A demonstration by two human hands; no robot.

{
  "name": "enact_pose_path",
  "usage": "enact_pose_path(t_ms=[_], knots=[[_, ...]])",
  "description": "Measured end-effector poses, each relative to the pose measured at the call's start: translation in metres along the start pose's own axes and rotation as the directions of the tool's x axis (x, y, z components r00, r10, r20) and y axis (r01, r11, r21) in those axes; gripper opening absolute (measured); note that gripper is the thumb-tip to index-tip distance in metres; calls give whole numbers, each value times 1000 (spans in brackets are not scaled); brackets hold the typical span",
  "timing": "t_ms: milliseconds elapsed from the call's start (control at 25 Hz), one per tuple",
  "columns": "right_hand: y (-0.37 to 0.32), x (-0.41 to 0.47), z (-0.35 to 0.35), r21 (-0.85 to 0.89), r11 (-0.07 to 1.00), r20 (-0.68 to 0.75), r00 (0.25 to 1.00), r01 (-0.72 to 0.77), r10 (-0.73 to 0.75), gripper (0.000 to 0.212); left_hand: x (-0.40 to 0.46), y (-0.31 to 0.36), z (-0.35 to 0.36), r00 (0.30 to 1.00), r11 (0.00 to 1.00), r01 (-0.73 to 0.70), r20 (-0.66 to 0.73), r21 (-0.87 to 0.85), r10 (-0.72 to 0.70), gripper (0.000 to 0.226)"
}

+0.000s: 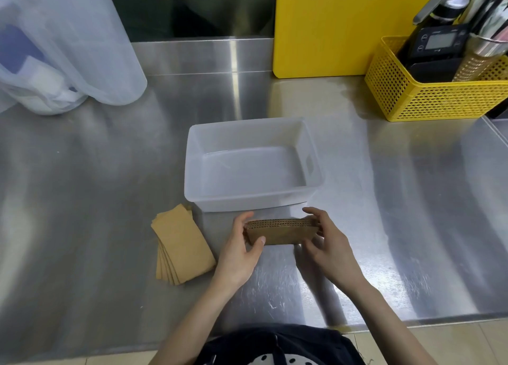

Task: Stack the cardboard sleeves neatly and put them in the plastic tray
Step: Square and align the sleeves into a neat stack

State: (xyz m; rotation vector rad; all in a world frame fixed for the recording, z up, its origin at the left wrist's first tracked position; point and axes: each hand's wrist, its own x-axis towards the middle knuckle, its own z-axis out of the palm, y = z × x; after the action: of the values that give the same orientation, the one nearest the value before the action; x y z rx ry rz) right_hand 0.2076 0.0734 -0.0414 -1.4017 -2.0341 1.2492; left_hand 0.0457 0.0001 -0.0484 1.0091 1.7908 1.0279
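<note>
Steel desk (pixel 82 227) is carrying it all: nearest, left hand (pixel 239 257) & right hand (pixel 330 249) are pinching the held sleeve stack (pixel 280 232) endwise w/ fingers narrow, long axis running left-right, looking light, stiff-ish, prone to fanning, w/ loose sleeves (pixel 180 243) lying left & plastic tray (pixel 192 155) sitting empty behind.

- Counter (pixel 110 199): brushed steel, glossy, fine scratches.
- Tray (pixel 312 155): translucent plastic, smooth, semi-matt.
- Sleeves (pixel 280 234): brown corrugated cardboard, matt.
- Basket (pixel 439 100): yellow perforated plastic.
</note>
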Motion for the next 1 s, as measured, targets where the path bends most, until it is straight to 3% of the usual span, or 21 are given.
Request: enact_pose_path(t_ms=[240, 400, 680, 1000], knots=[[4, -4, 5, -29, 999, -14, 1000, 18, -18, 41, -1, -1, 5, 997, 997, 36, 61, 66, -40, 37], [4, -4, 4, -22, 1000, -36, 999, 1, -2, 35, -1, 1, 3, 1000, 997, -13, -8, 74, 13, 18], [4, -3, 4, -42, 999, -20, 1000, -17, 16, 30, 1, -2, 6, 999, 987, 35, 18, 154, -38, 24], [-6, -3, -5, 20, 999, -14, 999, -34, 35, 27, -2, 5, -2, 1000, 995, 13, 22, 102, -16, 8]])
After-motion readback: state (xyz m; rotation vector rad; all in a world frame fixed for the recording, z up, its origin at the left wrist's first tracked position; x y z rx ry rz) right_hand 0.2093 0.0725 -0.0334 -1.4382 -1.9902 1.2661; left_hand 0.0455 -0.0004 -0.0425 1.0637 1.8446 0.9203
